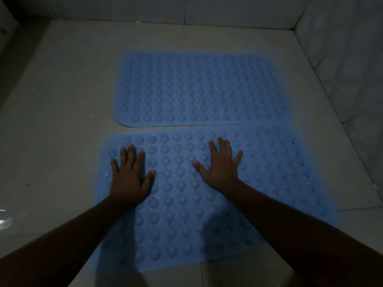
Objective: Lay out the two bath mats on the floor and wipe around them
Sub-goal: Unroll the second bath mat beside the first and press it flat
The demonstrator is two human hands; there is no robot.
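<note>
From my head view, my left hand (129, 175) and right hand (220, 164) lie flat, fingers spread, apart on the near blue mat (269, 172). The far blue mat (199, 90) lies just beyond it on the tiled floor (62, 121).

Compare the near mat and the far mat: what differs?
1. The near mat has the left hand and right hand flat on it, fingers spread; the far mat is untouched.
2. The near mat lies skewed, so the gap to the far mat closes toward the right; the far mat sits squarer to the back wall.
Shared: both blue, covered in round bumps, lying flat on the tiled floor.
</note>
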